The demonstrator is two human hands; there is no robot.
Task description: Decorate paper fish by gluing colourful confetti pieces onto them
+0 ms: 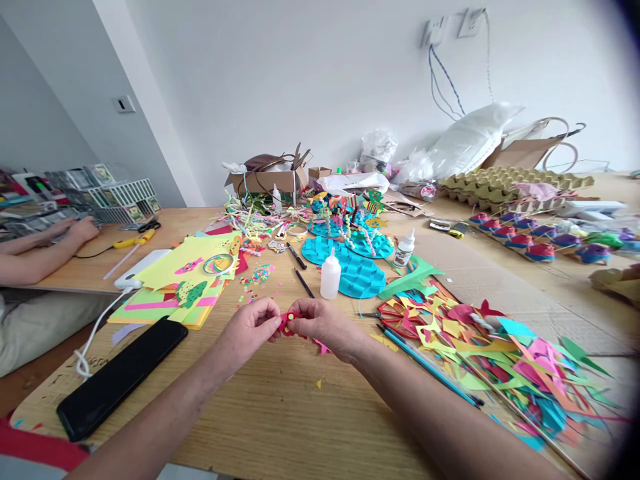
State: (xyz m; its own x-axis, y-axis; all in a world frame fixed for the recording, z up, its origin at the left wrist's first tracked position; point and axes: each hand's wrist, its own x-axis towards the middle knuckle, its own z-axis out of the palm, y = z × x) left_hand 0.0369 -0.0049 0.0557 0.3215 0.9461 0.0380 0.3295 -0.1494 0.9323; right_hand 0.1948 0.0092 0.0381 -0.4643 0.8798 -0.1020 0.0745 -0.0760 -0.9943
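Between my two hands, just above the wooden table, is a small red paper piece [289, 323] with yellow dots. My left hand [255, 325] pinches its left side between thumb and fingers. The right side is pinched by my right hand [323, 327], whose fingers partly cover it. A pink paper scrap [321, 347] lies beneath my right hand. Beyond my hands stands a white squeeze bottle [330, 275], beside blue wavy paper discs [363, 273]. Small coloured confetti [260, 275] is scattered past my left hand.
Yellow sheets [165, 270] and a black phone [123, 377] lie at the left. Paper scraps [525, 363], blue-handled brushes [430, 367] and scissors [400, 317] are at the right. Egg cartons [500, 187] sit farther back. Another person's hands [75, 230] show at the far left.
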